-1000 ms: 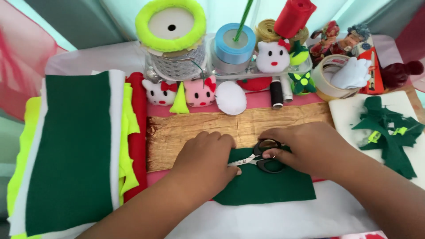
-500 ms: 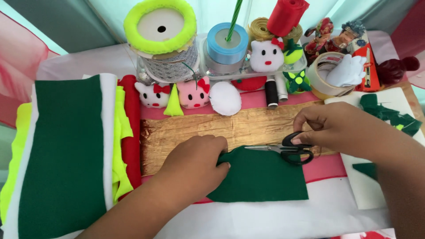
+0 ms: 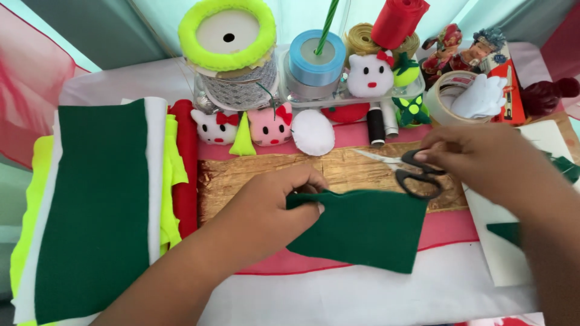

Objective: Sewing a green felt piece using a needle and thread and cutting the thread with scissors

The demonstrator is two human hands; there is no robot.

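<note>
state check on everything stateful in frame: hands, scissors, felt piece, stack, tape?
left hand: pinching the felt piece's left edge
right hand: gripping scissors
scissors: blades apart, off the felt
green felt piece: flat, top edge cut wavy
felt stack: lying flat, layered
tape roll: lying flat

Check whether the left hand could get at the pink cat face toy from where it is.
Probably yes. The left hand pinches the green felt piece, and only bare gold fabric lies between it and the pink cat face toy.

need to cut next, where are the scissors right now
In the head view the black-handled scissors are right of centre in the right hand, over the gold mat, just above the green felt piece.
</note>
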